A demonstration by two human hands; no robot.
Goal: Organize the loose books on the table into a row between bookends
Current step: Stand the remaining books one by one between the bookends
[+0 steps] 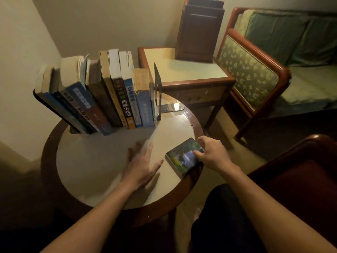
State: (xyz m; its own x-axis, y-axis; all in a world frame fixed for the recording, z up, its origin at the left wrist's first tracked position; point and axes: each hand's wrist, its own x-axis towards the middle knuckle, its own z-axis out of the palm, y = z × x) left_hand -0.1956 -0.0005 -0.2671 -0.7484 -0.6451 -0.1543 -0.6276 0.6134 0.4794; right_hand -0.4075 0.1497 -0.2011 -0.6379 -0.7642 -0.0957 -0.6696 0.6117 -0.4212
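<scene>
Dim sitting corner, with a round desk (94, 170) in front and a side table (184, 70) at far right. Along the far left of the desk, a row of books (102, 99) standing but leaning left, between left bookend (73, 129) and right bookend (157, 84). Near the right rim, one loose book (182, 159) lying flat, cover up, long axis seemingly running near-left to far-right. Right grip (213, 154) over its right corner: fingers bent and spread, fingertips (196, 153) touching the cover, not yet closed round an edge. Left grip (142, 161) flat, empty, fingers straight, blurred, hovering just left of the book. Nearer by far: the right. Likely next: clasp the right edge, stand on end, carry far-left to the row's right end.
</scene>
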